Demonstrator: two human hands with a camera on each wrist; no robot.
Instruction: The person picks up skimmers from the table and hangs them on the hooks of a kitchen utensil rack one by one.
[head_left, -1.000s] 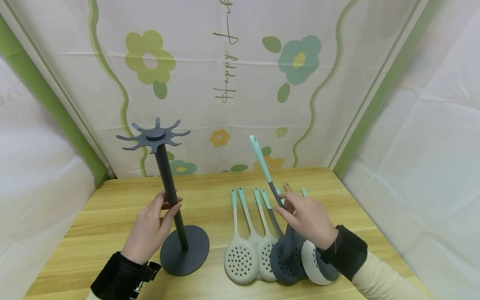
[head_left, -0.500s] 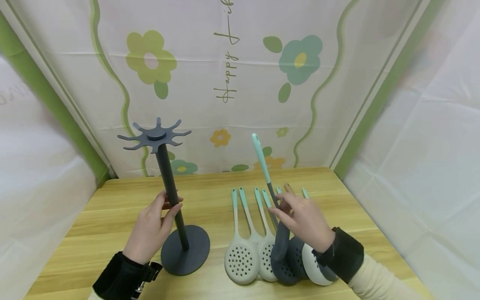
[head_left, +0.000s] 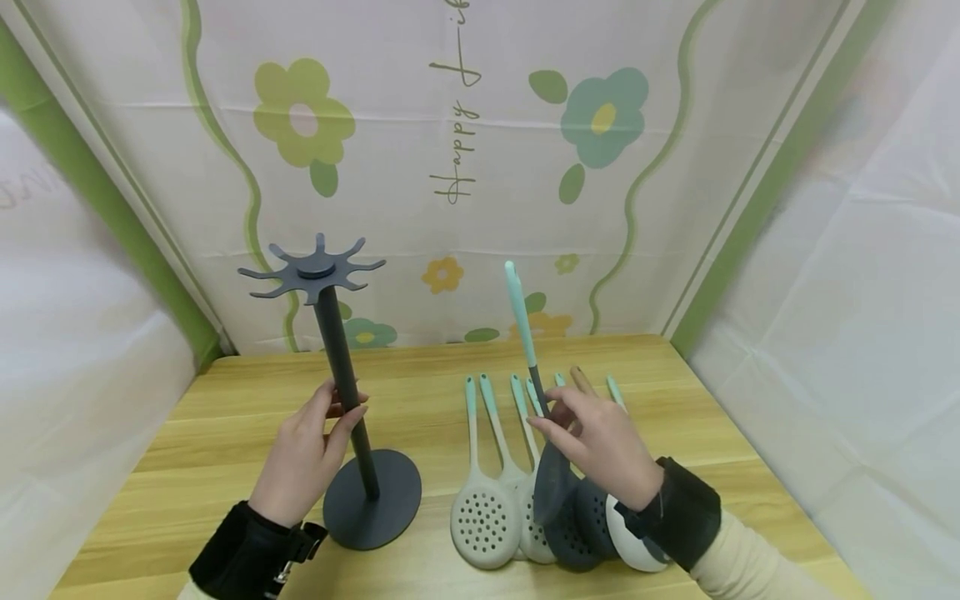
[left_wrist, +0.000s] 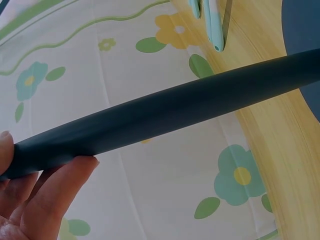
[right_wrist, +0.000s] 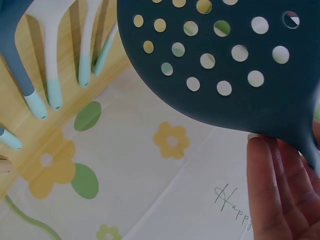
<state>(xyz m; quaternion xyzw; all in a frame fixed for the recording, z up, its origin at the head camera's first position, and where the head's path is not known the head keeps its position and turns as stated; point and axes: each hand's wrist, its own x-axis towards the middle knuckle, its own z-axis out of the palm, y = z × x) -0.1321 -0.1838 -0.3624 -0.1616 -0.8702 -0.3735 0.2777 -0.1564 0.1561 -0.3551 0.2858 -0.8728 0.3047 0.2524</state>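
My left hand (head_left: 303, 454) grips the pole of a dark grey utensil stand (head_left: 341, 358), thumb on one side and fingers on the other. The stand is upright on its round base, with curved hooks radiating from its top. In the left wrist view, fingers wrap the pole (left_wrist: 150, 117). My right hand (head_left: 607, 442) pinches a dark skimmer (head_left: 519, 312) by its neck, just above its head, the mint-tipped handle pointing up. The right wrist view shows the skimmer's round, perforated head (right_wrist: 235, 110) close up. In the head view, its head hangs over the row of utensils.
Right of the stand, several utensils lie side by side on the wooden table (head_left: 225, 417), among them a light grey skimmer (head_left: 461, 500) and a white ladle-like piece (head_left: 633, 542). A wooden handle (head_left: 581, 379) pokes out behind my right hand. A flowered cloth backs the table.
The right hand has shifted a little to the left with the skimmer, whose handle has tipped more upright and whose head has swung left. The left hand keeps its hold on the stand.
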